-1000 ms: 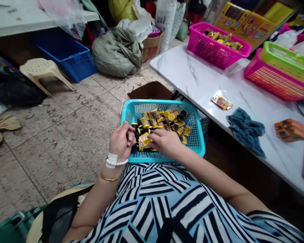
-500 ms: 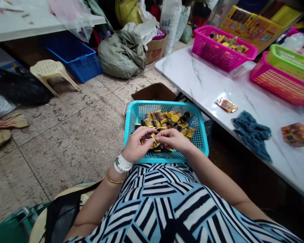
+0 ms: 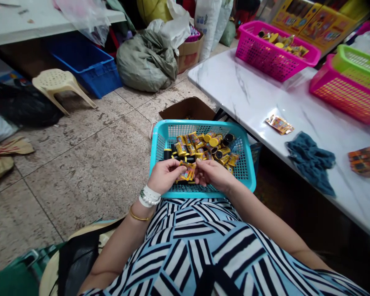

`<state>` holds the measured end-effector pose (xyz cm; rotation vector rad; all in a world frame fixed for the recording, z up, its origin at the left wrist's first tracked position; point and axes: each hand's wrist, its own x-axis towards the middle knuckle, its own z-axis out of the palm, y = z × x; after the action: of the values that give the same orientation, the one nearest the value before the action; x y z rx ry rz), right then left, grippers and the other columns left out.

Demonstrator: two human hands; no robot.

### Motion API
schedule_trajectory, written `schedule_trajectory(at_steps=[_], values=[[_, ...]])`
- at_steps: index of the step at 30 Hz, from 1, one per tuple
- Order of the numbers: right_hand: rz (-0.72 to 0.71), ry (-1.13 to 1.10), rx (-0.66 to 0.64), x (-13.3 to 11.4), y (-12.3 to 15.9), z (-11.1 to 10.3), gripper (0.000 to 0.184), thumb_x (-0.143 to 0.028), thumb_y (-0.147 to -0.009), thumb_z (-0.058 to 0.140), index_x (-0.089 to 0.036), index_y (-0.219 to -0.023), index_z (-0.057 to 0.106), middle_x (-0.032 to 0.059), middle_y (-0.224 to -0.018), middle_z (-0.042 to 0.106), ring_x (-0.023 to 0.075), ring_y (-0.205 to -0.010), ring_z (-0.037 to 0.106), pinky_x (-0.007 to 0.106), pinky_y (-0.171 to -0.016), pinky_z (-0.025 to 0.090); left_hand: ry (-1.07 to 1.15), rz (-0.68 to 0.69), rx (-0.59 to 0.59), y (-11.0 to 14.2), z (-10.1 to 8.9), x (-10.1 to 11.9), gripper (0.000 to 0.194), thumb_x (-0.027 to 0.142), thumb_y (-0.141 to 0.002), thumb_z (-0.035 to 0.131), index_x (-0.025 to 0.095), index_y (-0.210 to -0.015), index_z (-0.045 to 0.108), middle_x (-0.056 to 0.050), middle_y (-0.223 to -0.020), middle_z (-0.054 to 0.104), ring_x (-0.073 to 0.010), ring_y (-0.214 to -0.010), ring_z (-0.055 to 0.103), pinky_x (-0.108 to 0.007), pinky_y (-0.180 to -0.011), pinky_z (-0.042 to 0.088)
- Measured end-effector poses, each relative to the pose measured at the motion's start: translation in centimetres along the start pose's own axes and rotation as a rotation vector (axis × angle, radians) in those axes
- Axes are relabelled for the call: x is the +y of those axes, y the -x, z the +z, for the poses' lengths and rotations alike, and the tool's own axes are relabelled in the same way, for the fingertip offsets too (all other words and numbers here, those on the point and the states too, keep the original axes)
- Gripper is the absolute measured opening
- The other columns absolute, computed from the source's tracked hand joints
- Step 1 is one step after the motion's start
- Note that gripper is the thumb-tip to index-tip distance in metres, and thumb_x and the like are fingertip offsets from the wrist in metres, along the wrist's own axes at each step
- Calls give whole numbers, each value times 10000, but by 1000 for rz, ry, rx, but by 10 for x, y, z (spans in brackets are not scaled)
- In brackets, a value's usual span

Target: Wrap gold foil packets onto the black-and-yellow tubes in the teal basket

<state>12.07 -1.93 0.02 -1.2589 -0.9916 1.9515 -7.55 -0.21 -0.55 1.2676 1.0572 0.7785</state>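
A: Which objects occupy the two hands?
B: A small yellow packet (image 3: 187,172), held between the left hand (image 3: 163,176) and the right hand (image 3: 214,174), above the near part of the turquoise basket (image 3: 249,168), which serves as landmark.

A: In what state are the fingers?
B: Those of the left hand grasp the packet's left side, thumb uppermost. The right thumb and forefinger pinch its upper right edge; the remaining right fingers curl loosely beneath. Whether the packet is sealed cannot be told.

A: What are the contents of the basket?
B: A heap of small yellow tubs (image 3: 215,142), several with black parts, lying at various angles; some are hidden by the hands.

A: What adjoins the basket on its near side?
B: The wearer's striped garment (image 3: 209,242). A pearl bracelet (image 3: 156,202) and a gold bangle (image 3: 138,217) encircle the left arm.

A: And the surroundings?
B: Just beyond the basket, a brown cardboard box (image 3: 188,107). To its right, a marbled table (image 3: 231,88) bearing a foil packet (image 3: 280,124), a crumpled blue cloth (image 3: 310,160) and, farther from the basket, a pink basket (image 3: 262,51). Well to its left, on the floor, a cream stool (image 3: 57,78).
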Motion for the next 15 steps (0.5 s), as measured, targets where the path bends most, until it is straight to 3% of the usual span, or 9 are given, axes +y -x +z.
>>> schedule_trajectory(at_steps=[3,5,8,10,12,15], values=[[-87,149,121,1,3,5,423,-588,-783,682,-175,-834,605,-7,-693,630,98,-544,552,199,-459,412,-152,4,-1,1,-2,0,235,360,-825,641,163,-705,689,27,-521,577,-109,-473,502,-219,-481,404],[-138,399,211,4,3,9,321,-482,-798,699,-180,-778,592,-28,-629,591,97,-518,507,217,-486,401,-280,59,-5,2,-2,0,257,352,-866,589,166,-772,739,6,-555,613,-136,-529,558,-241,-531,442],[-209,888,325,8,2,13,206,-344,-843,654,-171,-734,630,10,-647,622,137,-594,550,261,-581,424,-476,244,188,1,-5,-1,254,271,-871,565,173,-946,787,-57,-793,687,-185,-772,638,-299,-725,507],[-280,1096,381,9,2,13,180,-323,-845,660,-160,-912,695,69,-820,693,192,-751,618,305,-694,467,-543,317,332,1,-9,0,281,247,-862,575,175,-1039,781,-80,-887,667,-197,-848,630,-331,-798,507],[-369,1126,465,6,5,13,354,-358,-838,682,-153,-1126,676,110,-983,699,218,-844,629,339,-776,484,-520,305,383,2,-13,2,298,267,-859,600,178,-1088,768,-71,-873,648,-183,-814,621,-325,-771,510],[-449,883,520,-1,7,16,420,-408,-850,666,-166,-1193,655,85,-963,686,169,-723,599,318,-719,496,-270,159,337,3,-13,6,368,306,-815,675,175,-1157,717,-19,-788,631,-127,-633,588,-262,-593,495]])
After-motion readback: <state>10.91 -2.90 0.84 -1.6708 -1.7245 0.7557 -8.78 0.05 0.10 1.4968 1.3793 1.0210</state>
